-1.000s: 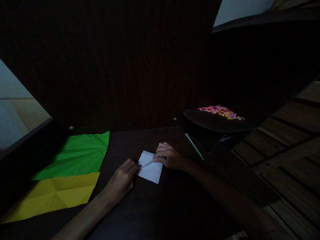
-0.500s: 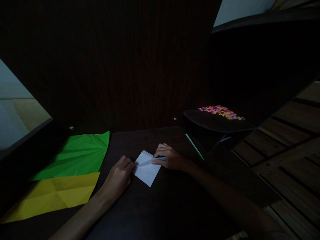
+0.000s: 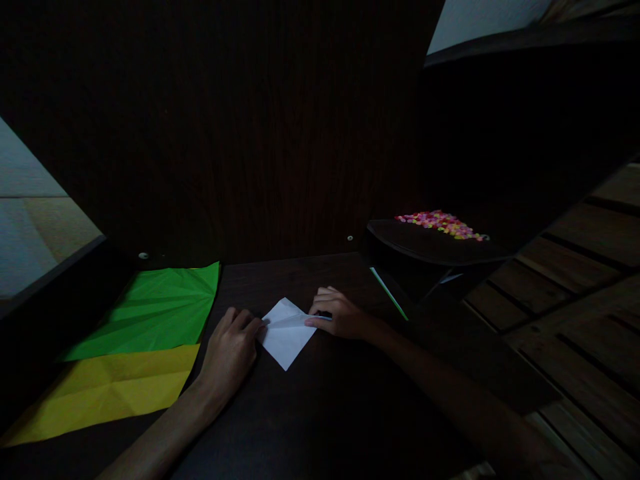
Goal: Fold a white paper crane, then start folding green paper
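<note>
A small white square of paper lies on the dark wooden table, turned so one corner points toward me. My left hand pinches its left corner with the fingertips. My right hand presses its fingertips on the right corner, where a fold line crosses the sheet. Both forearms reach in from the bottom edge of the view.
A creased green sheet and a creased yellow sheet lie at the left. A dark tray at the right carries a heap of small colourful pieces. A thin green strip lies beside it. A dark wooden panel rises behind the table.
The white paper has turned and slid left and a little toward me. My left hand moved left with it; my right hand stayed nearly in place.
</note>
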The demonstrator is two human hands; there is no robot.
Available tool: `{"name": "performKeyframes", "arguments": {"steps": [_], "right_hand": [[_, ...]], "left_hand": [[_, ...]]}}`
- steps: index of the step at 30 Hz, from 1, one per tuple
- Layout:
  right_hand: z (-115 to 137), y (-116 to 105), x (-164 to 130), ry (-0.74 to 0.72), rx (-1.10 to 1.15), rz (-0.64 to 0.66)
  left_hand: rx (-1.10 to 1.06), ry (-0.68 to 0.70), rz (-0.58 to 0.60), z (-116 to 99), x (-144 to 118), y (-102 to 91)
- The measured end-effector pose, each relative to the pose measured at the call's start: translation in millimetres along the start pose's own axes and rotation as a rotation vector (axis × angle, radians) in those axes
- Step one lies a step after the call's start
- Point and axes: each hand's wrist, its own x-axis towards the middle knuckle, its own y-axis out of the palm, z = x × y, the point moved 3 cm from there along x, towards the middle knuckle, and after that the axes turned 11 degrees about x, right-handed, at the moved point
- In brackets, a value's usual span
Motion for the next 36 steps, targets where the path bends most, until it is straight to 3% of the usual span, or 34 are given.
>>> {"name": "performKeyframes", "arguments": {"steps": [6, 16, 27, 36], "right_hand": [[0.9, 6.0, -1.5, -0.033, -0.065, -0.021], [14.6, 21.2, -2.9, -0.158, -0.238, 0.028], [19.4, 18.7, -5.1, -0.197, -0.332, 0.145], [23.8, 23.6, -3.0, -0.164, -0.334, 0.154]], "left_hand": [[0.023, -0.019, -0.035, -0.6, 0.6, 1.5], [-0.231, 0.093, -0.062, -6.7, -2.9, 5.8], [-0.222, 0.017, -0.063, 3.4, 1.0, 2.6], [-0.254, -0.049, -0.097, 4.3, -0.9, 7.2]]}}
